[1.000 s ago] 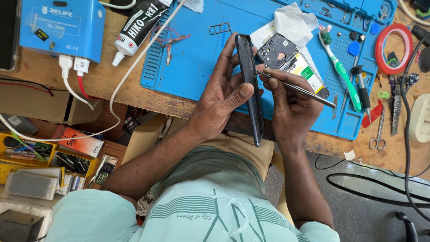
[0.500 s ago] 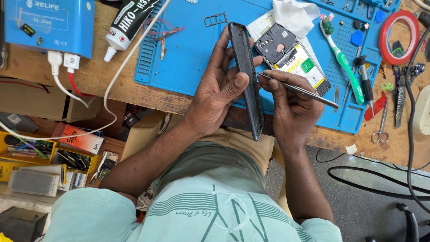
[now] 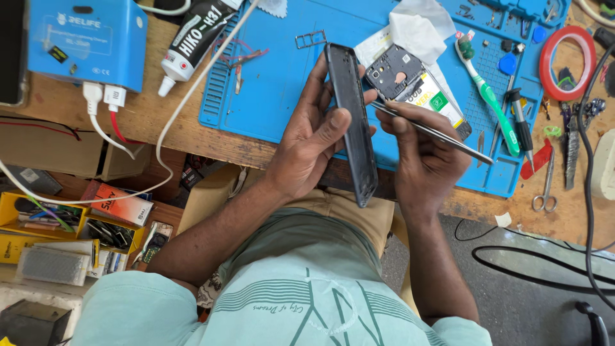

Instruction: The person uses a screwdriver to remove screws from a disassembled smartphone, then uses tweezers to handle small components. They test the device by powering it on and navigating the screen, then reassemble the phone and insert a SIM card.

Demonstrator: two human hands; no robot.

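Note:
My left hand (image 3: 314,138) grips a dark phone frame (image 3: 353,122), held on edge above my lap at the front of the bench. My right hand (image 3: 426,154) holds thin metal tweezers (image 3: 442,134), their tip touching the frame's upper right edge. Just beyond the frame, an opened phone body with an exposed board and battery (image 3: 410,80) lies on the blue work mat (image 3: 275,70).
A blue power unit (image 3: 86,41) with plugged cables sits at far left, a black glue tube (image 3: 195,32) beside it. A green toothbrush (image 3: 490,96), screwdriver (image 3: 522,128), scissors (image 3: 548,186) and red tape roll (image 3: 567,54) lie at right. Boxes of parts (image 3: 70,224) sit under the bench.
The view has shifted slightly; the frame sits a little higher against the mat. Both hands keep their grips, and the tweezers stay at the frame's edge.

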